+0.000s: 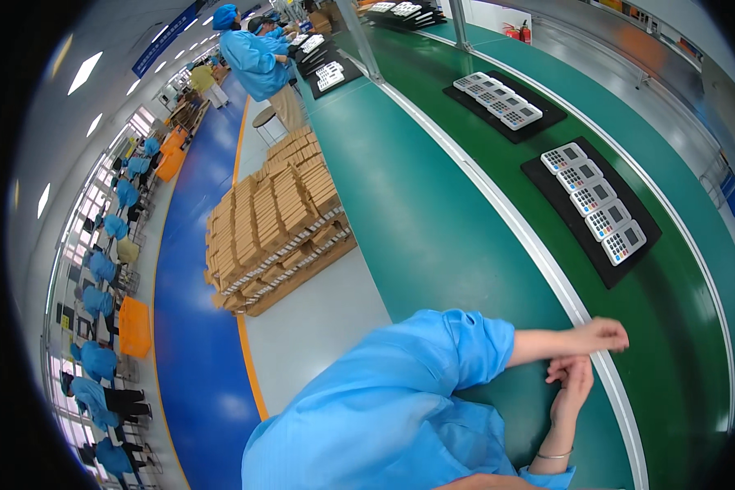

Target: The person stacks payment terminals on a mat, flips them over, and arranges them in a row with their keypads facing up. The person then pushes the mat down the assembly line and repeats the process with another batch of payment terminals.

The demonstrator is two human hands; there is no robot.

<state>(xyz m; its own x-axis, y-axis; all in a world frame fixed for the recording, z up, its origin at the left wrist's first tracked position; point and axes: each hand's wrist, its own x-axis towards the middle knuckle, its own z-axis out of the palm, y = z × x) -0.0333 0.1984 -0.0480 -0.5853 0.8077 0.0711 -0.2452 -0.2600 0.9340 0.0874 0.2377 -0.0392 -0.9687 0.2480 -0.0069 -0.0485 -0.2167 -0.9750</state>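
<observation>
My left hand (pixel 603 334) reaches over the white rail (pixel 562 286) at the edge of the green conveyor belt. Its fingers are curled in, slightly blurred, and nothing shows in them. Just below its wrist is my right hand (pixel 574 384), its fingers bent but apart and no object visible in it. A thin bracelet (pixel 555 455) circles my right wrist. Nearest to my hands on the belt lies a black mat (pixel 637 257) bearing a row of several white keypad devices (pixel 593 197), each with a dark screen.
Farther up the belt lies another black mat (pixel 549 114) with similar devices. Stacked brown cardboard trays (pixel 278 212) stand left of the green worktop (pixel 433 212). At the far end a co-worker in blue (pixel 257 61) stands by more devices. Metal posts (pixel 359 41) rise beside the belt.
</observation>
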